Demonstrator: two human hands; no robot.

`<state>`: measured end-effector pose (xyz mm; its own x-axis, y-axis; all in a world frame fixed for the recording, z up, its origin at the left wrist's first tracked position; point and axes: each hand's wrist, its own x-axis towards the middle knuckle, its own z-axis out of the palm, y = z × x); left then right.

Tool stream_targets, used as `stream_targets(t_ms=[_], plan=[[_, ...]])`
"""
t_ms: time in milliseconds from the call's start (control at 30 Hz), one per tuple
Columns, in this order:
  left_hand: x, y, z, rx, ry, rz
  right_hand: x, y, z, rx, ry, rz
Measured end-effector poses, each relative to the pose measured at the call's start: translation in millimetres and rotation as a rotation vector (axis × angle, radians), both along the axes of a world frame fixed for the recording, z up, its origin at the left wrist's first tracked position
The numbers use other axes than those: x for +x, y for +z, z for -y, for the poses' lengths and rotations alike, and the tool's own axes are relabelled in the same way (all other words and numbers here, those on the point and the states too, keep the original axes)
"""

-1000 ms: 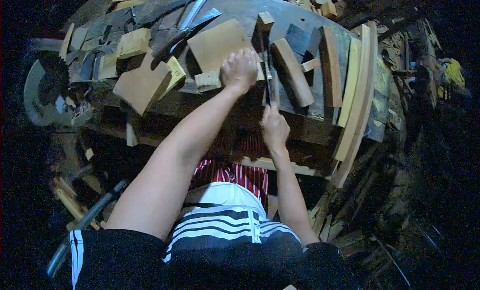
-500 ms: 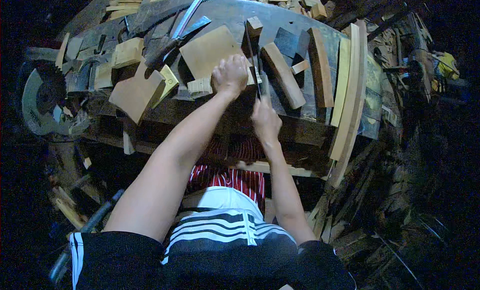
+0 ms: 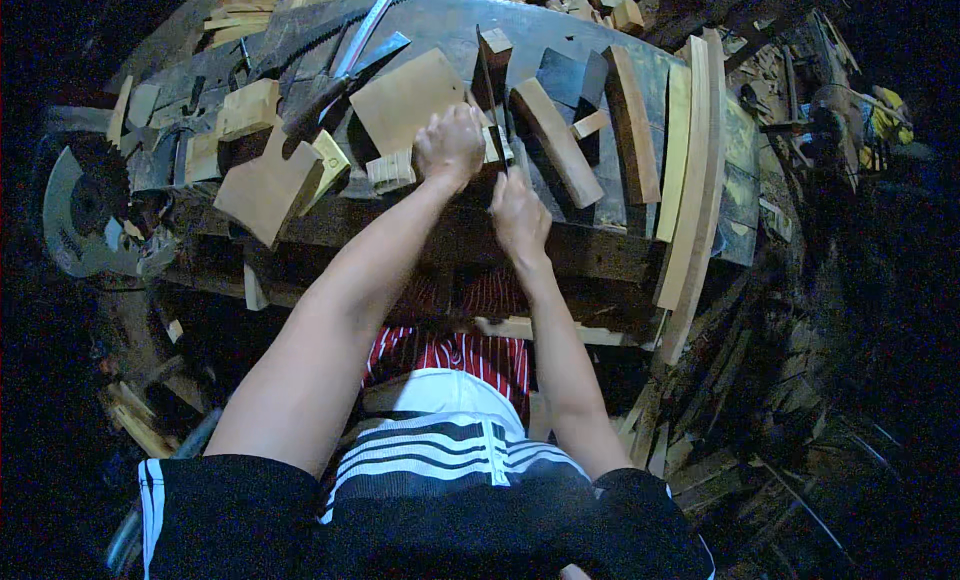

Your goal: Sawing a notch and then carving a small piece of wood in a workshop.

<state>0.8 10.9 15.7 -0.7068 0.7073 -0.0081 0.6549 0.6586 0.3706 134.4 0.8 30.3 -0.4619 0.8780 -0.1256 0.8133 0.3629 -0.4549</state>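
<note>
Pale wooden bar (image 3: 390, 172), head view, lies near the front edge of the grey-blue surface (image 3: 450, 25), clasped by the left hand (image 3: 449, 148); the right hand (image 3: 521, 218) grips a slim, dark-bladed tool (image 3: 489, 85). Were the clasp to slacken, the tool could skip toward the knuckles.

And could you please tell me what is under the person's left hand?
Pale wood shows left of the left hand, and more pale wood right of it, near the thin dark tool. The hand covers what lies between, so whether it is one strip cannot be seen.
</note>
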Motion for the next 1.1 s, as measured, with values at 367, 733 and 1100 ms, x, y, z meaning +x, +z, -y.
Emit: stream_targets(t_ms=[367,733,1100], plan=[[-3.2,8.8,7.2,-0.043,0.000,-0.028,24.9,9.8,20.5,-0.083,0.039,0.082],[-3.6,3.0,8.3,-0.024,0.028,0.053,37.3,10.6,33.5,-0.123,0.064,0.142],[-1.2,-2.9,1.1,-0.058,-0.023,0.048,10.1,-10.0,4.5,0.095,0.040,-0.025]])
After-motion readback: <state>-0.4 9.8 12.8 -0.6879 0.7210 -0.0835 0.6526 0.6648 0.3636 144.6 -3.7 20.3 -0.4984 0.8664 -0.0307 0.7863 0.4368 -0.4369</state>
